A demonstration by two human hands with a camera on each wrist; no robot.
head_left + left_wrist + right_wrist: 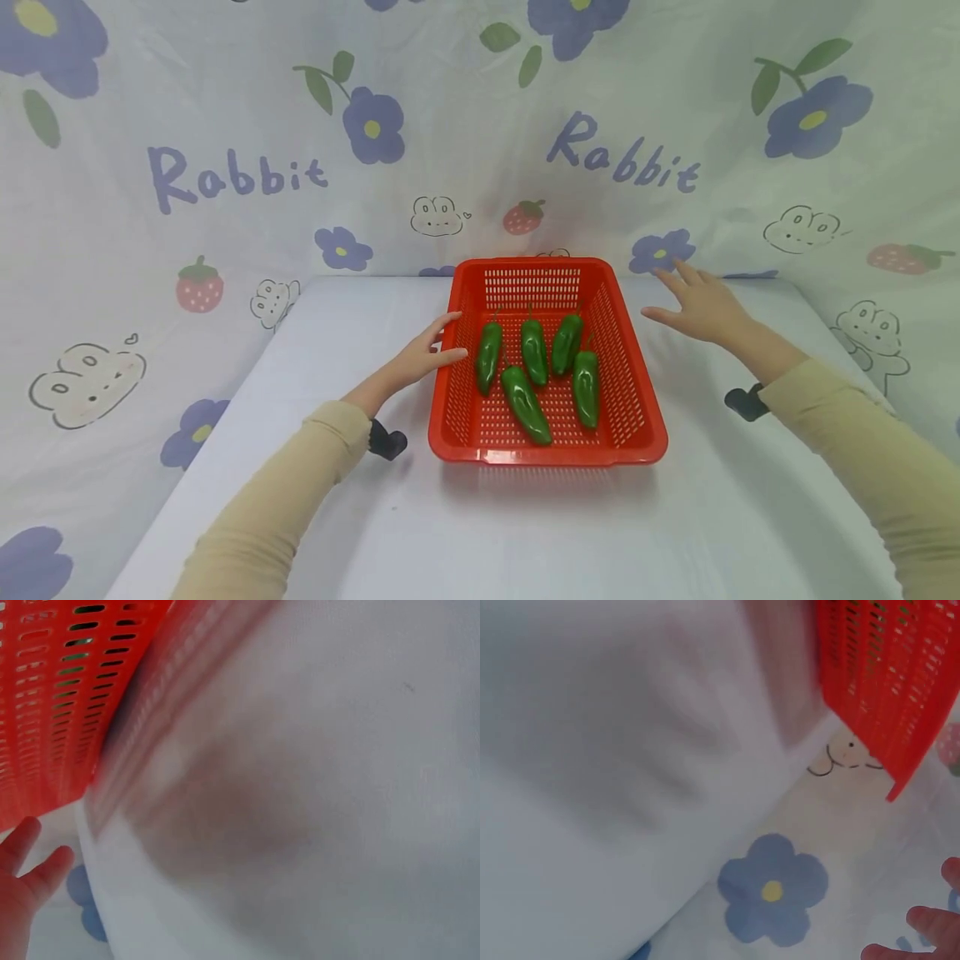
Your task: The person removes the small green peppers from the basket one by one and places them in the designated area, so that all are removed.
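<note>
A red plastic basket [547, 456] with slotted walls stands on the white table in the head view. Inside it lie several green peppers [527, 406] with thin stems, spread over the perforated floor. My left hand [422, 358] is at the basket's left side, its thumb and fingertips overlapping the rim in the head view. Two of its fingers [46, 879] look extended in the left wrist view. To the right of the basket, my right hand [703, 307] hovers with fingers spread, holding nothing. The basket's slotted outer wall [885, 675] shows in the right wrist view.
The white table [540, 542] reaches back to a cloth backdrop [480, 142] printed with flowers, rabbits and strawberries. Dark wrist-worn pieces show at the left [387, 440] and right [745, 402] cuffs. Soft arm shadows fall on the tabletop.
</note>
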